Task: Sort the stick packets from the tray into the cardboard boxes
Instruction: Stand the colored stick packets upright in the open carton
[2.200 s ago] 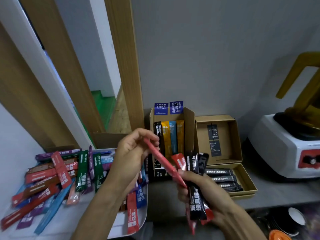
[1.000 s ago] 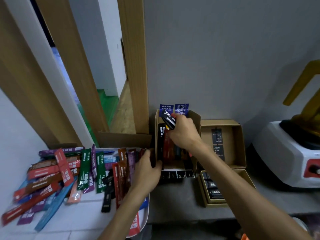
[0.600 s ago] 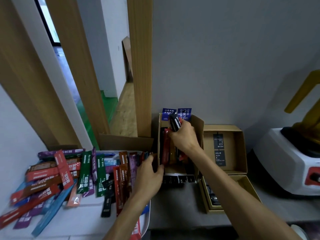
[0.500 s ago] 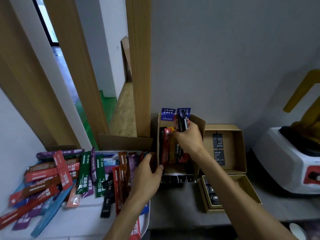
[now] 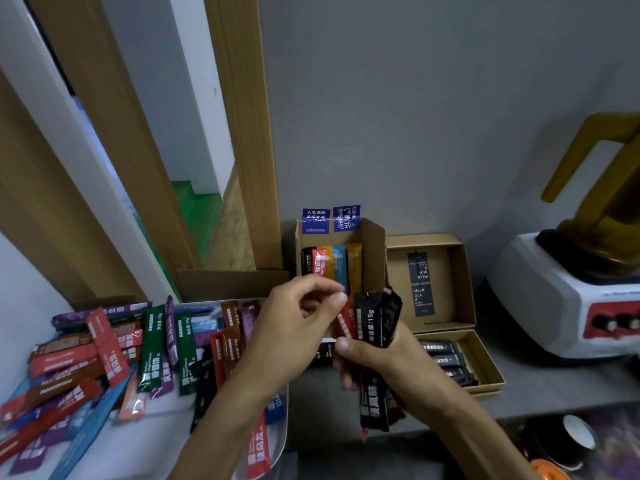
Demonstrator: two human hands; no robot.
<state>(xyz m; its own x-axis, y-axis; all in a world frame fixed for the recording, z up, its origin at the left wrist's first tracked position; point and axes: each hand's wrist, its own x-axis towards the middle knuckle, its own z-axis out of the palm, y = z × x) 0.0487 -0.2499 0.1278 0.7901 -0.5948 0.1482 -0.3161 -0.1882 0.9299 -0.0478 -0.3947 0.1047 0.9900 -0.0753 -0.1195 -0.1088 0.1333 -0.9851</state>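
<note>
We are gripping a bundle of black and red stick packets (image 5: 372, 322) in our right hand (image 5: 367, 356), fingers wrapped round its middle; its long axis is running 12 to 6 o'clock, tops pointing to 12. Our left hand (image 5: 298, 327) is curling its fingertips (image 5: 341, 299) against the red packet (image 5: 346, 318) at its top; whether it is pinching, we cannot tell. The bundle is hovering before the brown cardboard box (image 5: 373, 251), 3 o'clock from the white tray (image 5: 281, 441).
</note>
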